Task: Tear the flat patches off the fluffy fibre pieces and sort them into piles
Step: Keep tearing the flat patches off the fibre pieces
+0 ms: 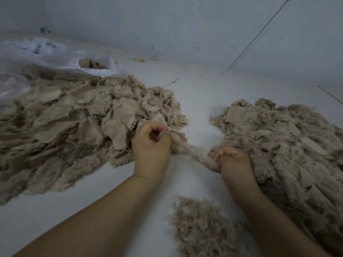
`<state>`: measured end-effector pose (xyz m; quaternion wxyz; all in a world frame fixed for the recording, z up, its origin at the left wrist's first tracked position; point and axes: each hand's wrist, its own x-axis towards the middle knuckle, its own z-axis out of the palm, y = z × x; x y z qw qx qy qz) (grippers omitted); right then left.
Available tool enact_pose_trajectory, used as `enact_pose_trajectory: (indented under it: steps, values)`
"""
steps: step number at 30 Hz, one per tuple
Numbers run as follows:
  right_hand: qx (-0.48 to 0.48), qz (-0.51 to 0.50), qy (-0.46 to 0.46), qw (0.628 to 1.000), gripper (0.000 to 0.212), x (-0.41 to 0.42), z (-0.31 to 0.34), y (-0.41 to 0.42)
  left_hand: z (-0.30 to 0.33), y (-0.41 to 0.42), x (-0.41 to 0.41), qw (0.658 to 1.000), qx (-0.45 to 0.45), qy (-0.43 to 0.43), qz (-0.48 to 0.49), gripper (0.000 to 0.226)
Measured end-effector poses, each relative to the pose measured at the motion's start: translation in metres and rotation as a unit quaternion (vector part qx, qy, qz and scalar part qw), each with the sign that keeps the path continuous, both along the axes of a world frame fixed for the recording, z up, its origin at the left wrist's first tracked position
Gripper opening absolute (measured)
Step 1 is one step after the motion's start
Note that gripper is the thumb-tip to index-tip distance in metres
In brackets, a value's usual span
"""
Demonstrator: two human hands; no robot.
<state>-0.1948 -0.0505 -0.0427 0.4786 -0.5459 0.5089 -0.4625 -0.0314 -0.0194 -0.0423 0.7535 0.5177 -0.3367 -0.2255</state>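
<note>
white floor point(200, 93) | plastic bag point(46, 58) far-left | left hand point(151, 145), right hand point(233, 160) grip fluffy piece point(194, 154)

A pale grey-white floor point(204, 86) runs back to a plain, pale blue-grey wall point(167, 21) under dim, cool light. A thin dark rod point(259, 33) leans diagonally against the wall at right. Small yellowish scraps point(142, 60) lie near the wall's foot.
</note>
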Motion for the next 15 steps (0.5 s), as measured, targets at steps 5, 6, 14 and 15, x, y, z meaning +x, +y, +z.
enact_pose_trajectory:
  steps: [5,6,14,15]
  values:
    - [-0.010,0.006,0.019,1.000,0.043,0.000,-0.001,0.000,0.003,0.001,0.001,1.000,0.006,0.006,0.012,0.023]
    - [-0.010,0.008,0.022,1.000,0.043,0.000,-0.002,0.000,0.004,0.001,0.001,1.000,0.006,0.010,0.009,0.022]
    - [-0.021,0.039,0.042,0.998,0.050,-0.002,-0.005,-0.004,0.012,0.001,0.007,1.000,0.002,0.020,-0.017,0.025]
    - [-0.021,0.040,0.044,0.998,0.051,-0.002,-0.006,-0.005,0.013,0.002,0.007,0.999,0.004,0.019,-0.030,0.025]
